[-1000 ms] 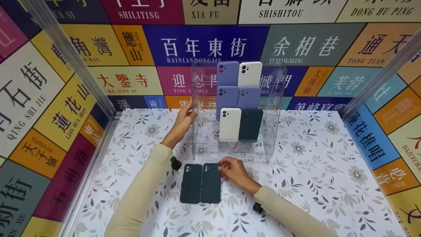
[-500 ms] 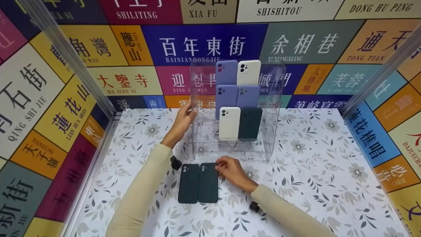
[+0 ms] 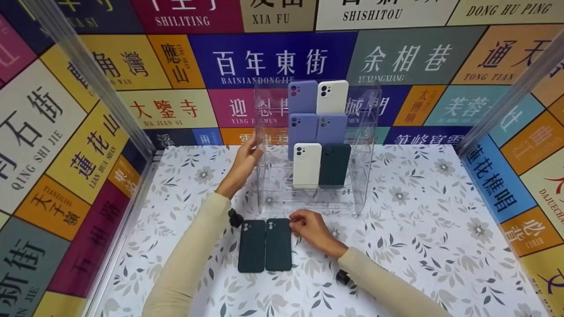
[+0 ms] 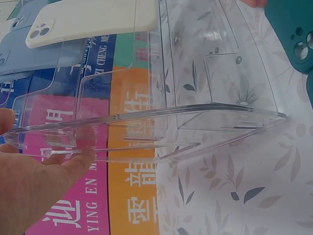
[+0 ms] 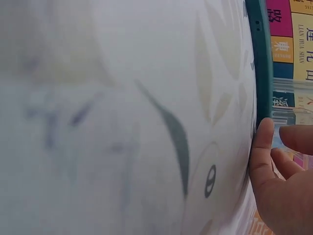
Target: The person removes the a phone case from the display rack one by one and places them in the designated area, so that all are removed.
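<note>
My left hand [image 3: 243,165] holds the left side panel of a clear acrylic display rack [image 4: 210,108], thumb and fingers on either side of its edge in the left wrist view. Two dark green phone cases lie flat in front of the rack, side by side: a left case [image 3: 252,248] and a right case [image 3: 279,246]. At the upper right edge of the right case is my right hand [image 3: 315,231]. The right wrist view shows one fingertip against that case's edge [image 5: 264,73], with the thumb apart from it.
Phone cases stand in tiers on the rack: a purple case [image 3: 302,97] and a white case [image 3: 333,97] on top, two purple ones between, a white case [image 3: 307,167] and a dark green case [image 3: 335,167] in front. Sign-covered walls [image 3: 275,59] surround the floral tabletop [image 3: 410,246].
The two flat dark green cases have shifted slightly left, and my right hand's fingertips now sit beside the right case's edge. My left hand stays on the rack.
</note>
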`<state>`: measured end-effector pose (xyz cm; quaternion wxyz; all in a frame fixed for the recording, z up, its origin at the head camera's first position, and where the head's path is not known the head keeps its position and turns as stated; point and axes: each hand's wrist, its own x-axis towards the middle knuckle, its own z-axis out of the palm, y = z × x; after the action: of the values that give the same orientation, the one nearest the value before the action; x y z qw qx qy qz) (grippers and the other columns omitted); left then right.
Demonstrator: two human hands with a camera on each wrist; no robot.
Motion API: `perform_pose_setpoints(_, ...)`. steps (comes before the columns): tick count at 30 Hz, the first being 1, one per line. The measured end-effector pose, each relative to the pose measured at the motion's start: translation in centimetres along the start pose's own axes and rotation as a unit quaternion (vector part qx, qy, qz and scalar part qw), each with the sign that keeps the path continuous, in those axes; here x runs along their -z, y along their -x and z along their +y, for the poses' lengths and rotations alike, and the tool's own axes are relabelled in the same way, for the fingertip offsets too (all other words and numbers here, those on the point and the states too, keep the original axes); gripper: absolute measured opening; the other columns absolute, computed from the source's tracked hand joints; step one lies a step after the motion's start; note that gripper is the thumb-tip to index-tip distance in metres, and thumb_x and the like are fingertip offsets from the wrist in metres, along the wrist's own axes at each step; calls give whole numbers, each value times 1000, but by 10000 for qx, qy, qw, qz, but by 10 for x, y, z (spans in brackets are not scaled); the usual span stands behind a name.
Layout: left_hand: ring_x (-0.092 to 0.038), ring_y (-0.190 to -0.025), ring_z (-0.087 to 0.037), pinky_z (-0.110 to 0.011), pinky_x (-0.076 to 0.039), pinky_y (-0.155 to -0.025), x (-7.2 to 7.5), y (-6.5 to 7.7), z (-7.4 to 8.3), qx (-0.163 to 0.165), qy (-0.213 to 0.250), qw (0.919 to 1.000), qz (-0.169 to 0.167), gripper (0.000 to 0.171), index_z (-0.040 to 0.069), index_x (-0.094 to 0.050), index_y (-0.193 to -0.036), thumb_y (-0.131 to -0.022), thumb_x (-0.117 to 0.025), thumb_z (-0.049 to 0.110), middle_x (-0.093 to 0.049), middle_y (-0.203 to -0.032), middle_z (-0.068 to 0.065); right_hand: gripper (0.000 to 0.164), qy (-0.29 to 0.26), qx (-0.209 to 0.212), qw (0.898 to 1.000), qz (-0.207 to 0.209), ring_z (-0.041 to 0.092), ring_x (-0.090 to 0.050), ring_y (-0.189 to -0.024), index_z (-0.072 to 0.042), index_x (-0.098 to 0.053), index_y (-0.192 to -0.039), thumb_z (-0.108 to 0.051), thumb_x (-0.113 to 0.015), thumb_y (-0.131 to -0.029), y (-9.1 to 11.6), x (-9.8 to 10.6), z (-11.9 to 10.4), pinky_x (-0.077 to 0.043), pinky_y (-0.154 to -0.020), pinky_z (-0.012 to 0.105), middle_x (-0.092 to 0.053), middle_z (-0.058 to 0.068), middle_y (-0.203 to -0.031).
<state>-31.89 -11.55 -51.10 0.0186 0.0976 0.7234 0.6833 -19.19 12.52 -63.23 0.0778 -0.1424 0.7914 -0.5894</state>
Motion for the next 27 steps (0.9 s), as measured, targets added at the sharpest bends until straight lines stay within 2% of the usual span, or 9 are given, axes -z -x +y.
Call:
perform_pose_setpoints(4,-47,-149,-51,-61,-40,-122,0,1,-1,-20,-29,10000,2,69,14,-25,-176,-113,-50,5,-42,-171,-24,16,40,107,9998,153,14,-68,-71,12,-75,-112,5,-74,-98,3,7,-1,-53,-63,21,-76,23,-91)
perform_pose_setpoints(9,-49,-148,-48,-58,-43,-121,1,1,-1,-21,-71,10000,-14,68,14,-24,-176,-114,-50,6,-43,-171,-22,17,-68,42,9996,281,20,-70,-71,14,-74,-113,6,-73,-97,7,19,-3,-53,-63,22,-75,26,-88)
perform_pose_setpoints(13,-52,-146,-46,-57,-45,-118,0,2,1,-23,-104,9999,-24,68,17,-24,-176,-114,-50,7,-45,-169,-20,19,-18,-7,9996,299,23,-73,-74,13,-75,-114,5,-73,-97,9,30,-5,-55,-64,22,-77,24,-89)
perform_pose_setpoints(22,-51,-148,-42,-60,-42,-120,0,2,1,-35,-91,9999,-43,68,14,-23,-177,-114,-50,7,-43,-170,-20,20,62,78,9990,440,34,-76,-80,14,-75,-116,3,-75,-98,16,52,-8,-57,-67,21,-78,25,-93)
perform_pose_setpoints(27,-50,-148,-43,-59,-43,-120,0,2,1,-60,-55,10000,-45,69,16,-25,-176,-113,-50,6,-44,-171,-19,20,169,-76,9984,534,33,-76,-81,10,-76,-117,1,-75,-100,20,61,-11,-55,-67,22,-78,22,-95)
